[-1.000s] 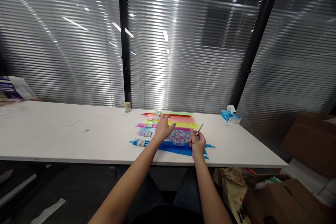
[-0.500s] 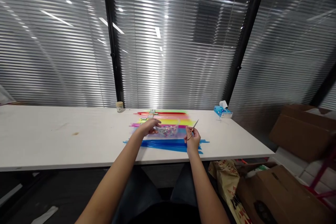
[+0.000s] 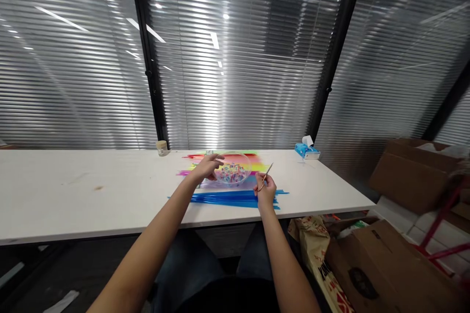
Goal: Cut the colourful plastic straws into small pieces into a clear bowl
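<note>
My left hand (image 3: 208, 167) is at the left rim of a clear round bowl (image 3: 250, 168), thumb and fingers around its edge. Small multicoloured pieces (image 3: 232, 173) lie in the bowl, which is tipped so that its inside faces me. In my right hand (image 3: 266, 192) is a pair of scissors (image 3: 269, 169), held by the handles with the tip pointing up and away. Beneath and in front of the hands lies a bundle of long thin blue strips (image 3: 223, 198). Red, yellow, pink and purple strips (image 3: 189, 156) spread out behind and under the bowl.
On the white table (image 3: 91, 205) a small lidded jar (image 3: 161, 147) stands at the back. A blue tissue pack (image 3: 307, 150) sits at the back right. Cardboard boxes (image 3: 389, 264) and a printed paper bag (image 3: 316, 249) are beside the table at right.
The bowl has tipped towards me, showing more of its inside, with my left hand at its rim. My right hand still holds the scissors. The whole view has shifted slightly.
</note>
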A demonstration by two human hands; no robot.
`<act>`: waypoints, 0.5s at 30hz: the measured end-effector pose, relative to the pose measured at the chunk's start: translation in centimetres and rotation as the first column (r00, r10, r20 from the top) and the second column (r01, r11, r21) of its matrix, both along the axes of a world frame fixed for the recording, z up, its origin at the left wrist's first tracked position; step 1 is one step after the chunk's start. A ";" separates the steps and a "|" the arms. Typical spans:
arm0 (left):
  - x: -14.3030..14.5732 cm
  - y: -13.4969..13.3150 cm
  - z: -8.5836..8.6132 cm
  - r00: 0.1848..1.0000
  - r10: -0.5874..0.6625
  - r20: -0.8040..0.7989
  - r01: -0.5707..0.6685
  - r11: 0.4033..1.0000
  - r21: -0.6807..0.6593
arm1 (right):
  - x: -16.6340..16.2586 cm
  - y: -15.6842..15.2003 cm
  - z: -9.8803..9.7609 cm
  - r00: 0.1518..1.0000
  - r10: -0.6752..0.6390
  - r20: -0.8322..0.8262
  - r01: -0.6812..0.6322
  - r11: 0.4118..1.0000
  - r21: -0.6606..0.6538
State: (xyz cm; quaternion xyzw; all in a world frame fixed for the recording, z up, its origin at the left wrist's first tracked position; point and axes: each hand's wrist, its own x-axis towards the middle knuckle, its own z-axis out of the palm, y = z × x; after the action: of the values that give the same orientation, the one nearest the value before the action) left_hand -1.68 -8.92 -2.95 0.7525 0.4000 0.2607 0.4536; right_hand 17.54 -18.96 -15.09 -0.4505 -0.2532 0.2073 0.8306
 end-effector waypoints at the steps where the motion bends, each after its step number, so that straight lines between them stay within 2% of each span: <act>1: 0.0 0.2 -0.2 1.000 -0.005 0.003 0.005 1.000 0.002 | 0.0 0.0 0.0 1.000 0.000 -0.001 0.000 1.000 0.001; 9: -0.1 1.4 -1.2 1.000 0.025 0.015 -0.024 0.999 -0.049 | 0.1 0.3 -0.2 1.000 -0.010 -0.007 0.010 1.000 0.000; 13: 0.0 1.0 -1.5 0.994 0.100 0.043 -0.096 0.993 -0.072 | 0.1 0.2 -0.4 1.000 0.011 0.003 -0.011 1.000 0.003; 15: 0.6 0.4 -1.8 0.995 0.086 0.045 -0.081 0.992 -0.097 | 0.1 0.2 -0.4 1.000 0.026 0.009 -0.026 1.000 0.009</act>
State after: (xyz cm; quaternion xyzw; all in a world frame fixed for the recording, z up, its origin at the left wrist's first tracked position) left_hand -1.07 -8.55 -4.78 0.7062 0.4318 0.2785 0.4872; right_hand 17.63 -18.79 -15.47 -0.4444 -0.2635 0.2149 0.8288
